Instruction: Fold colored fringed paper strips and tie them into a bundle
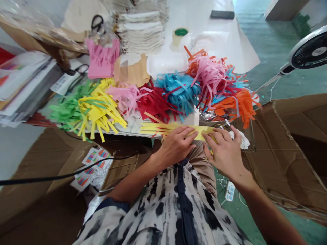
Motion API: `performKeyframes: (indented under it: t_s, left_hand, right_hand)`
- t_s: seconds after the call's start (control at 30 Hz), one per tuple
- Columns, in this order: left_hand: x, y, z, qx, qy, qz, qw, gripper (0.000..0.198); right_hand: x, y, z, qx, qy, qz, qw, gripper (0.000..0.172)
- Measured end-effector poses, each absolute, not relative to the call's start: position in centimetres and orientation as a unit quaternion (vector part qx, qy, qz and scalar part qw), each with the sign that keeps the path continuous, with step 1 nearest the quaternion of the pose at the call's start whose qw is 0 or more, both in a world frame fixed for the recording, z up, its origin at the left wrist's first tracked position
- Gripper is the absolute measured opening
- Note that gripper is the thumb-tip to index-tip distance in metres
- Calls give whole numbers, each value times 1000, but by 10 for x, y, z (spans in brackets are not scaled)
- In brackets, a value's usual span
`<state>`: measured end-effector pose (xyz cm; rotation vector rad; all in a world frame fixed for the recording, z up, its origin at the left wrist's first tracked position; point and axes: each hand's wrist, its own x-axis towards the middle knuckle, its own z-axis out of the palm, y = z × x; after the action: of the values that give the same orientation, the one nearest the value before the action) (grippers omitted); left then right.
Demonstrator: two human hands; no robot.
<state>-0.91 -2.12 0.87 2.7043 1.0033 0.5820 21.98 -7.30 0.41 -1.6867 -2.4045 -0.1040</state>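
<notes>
A flat yellow fringed tissue-paper strip (201,132) lies along the front edge of the table, its cut strands (155,127) pointing left. My left hand (178,144) has its fingers across the middle of the strip, holding it; the thumb side is partly hidden. At the strip's right end my right hand (224,149) grips the paper with bent, slightly spread fingers. Some yellow paper shows beneath those fingers. Just behind the strip lie a red fringe bundle (158,103), a blue one (180,90) and a yellow one (100,110).
Green fringes (70,105) and a pink, orange and blue heap (214,78) flank the bundles. Behind stand pink paper (102,59), a white tray (167,64), a tape roll (180,34) and black-handled scissors (97,23). A fan (310,51) and cardboard box (288,143) are right; a black cable (63,175) crosses left.
</notes>
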Motion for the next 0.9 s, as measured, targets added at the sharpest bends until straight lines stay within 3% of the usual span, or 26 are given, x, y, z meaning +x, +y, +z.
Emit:
performKeyframes:
  t_s: [0.33,0.47,0.73,0.9]
  left_hand:
    - [-6,-3,-17,921,298,227,110,35]
    - [-2,-8,-23,905,330,252,94,21]
    - [-29,-2,-10,879,391,237,138,20]
    - [-37,13,-2,858,452,181,162,23]
  right_hand:
    - [224,-60,-11,-503,-835,-122,186,14]
    - [224,-60,-11,-510,-832,-112,187,11]
    - [229,-64,0,-582,-793,-40,175,23]
    - [223,-60,1,-647,-753,-23,119,28]
